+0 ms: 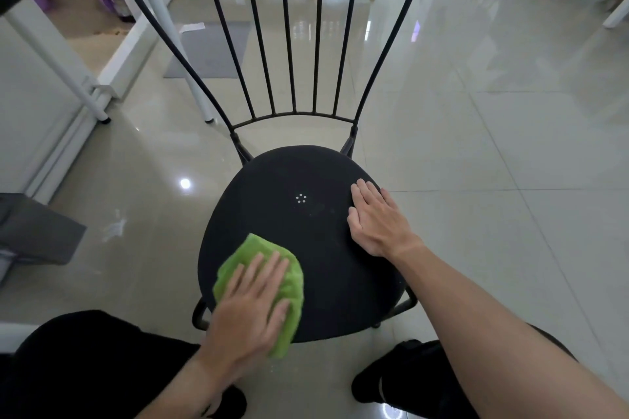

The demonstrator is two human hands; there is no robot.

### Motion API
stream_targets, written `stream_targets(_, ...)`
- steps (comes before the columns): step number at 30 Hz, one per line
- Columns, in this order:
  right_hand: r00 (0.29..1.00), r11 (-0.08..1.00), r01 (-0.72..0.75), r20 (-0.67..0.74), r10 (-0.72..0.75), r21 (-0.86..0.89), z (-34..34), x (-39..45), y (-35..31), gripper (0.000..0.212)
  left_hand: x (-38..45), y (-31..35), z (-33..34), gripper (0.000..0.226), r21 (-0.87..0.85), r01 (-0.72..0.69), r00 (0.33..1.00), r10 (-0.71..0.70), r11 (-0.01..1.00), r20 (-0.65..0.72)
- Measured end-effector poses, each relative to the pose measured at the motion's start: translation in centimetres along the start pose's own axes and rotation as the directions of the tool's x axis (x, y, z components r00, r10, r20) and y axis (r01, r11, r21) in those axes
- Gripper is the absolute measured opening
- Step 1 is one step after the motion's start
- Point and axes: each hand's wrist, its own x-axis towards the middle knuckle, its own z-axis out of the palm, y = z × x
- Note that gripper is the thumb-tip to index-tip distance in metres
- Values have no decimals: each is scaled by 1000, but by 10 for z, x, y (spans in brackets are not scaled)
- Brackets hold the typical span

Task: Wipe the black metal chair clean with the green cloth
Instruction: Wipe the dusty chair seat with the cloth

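The black metal chair [316,248] stands right in front of me, its round seat facing me and its thin back bars rising behind. On the seat's near left part lies the green cloth [292,279], bunched flat. My left hand [253,306] presses down on it with the fingers spread, covering most of its near half. My right hand [376,218] rests flat on the seat's right edge, fingers together and pointing away from me, holding nothing. A small ring of holes marks the seat's middle.
Glossy pale floor tiles surround the chair. White table legs [92,102] stand at the left, with a grey box [37,231] below them and a grey mat [211,48] behind the chair. My black shoes [405,381] are at the bottom edge. Furniture stands far right.
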Motion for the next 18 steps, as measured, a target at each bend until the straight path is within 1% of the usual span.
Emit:
stream_targets(2, 1000, 1000, 2, -2, -2, 3, 0, -1, 0, 59, 15, -11, -6, 64, -17, 143, 990, -143, 990, -16)
stream_targets(4, 1000, 1000, 0, -2, 0, 8, 0, 0, 0, 59, 42, -12, -6, 68, -29, 246, 968, -247, 969, -36)
stream_targets(6, 1000, 1000, -1, 5, 1, 21, -1, 1, 0, 59, 73, -7, -5, 71, -36, 301, 952, -302, 953, -39)
stream_targets(7, 1000, 1000, 1, 3, -1, 25, -1, 1, 1, 59, 88, -3, -3, 72, -33, 307, 951, -308, 951, -35)
stream_targets(10, 1000, 1000, 1, -30, 0, 31, -1, 0, 7, 62, 126, 9, 0, 73, -18, 272, 962, -272, 962, -11)
stream_targets(14, 995, 997, -58, -80, 62, 47, 0, -11, 25, 72, 162, 33, 2, 69, -31, 184, 983, -184, 982, 23)
stream_targets(18, 987, 986, -143, -60, 149, 88, 0, -25, 47, 71, 189, 58, 6, 64, -43, 91, 995, -89, 995, 48)
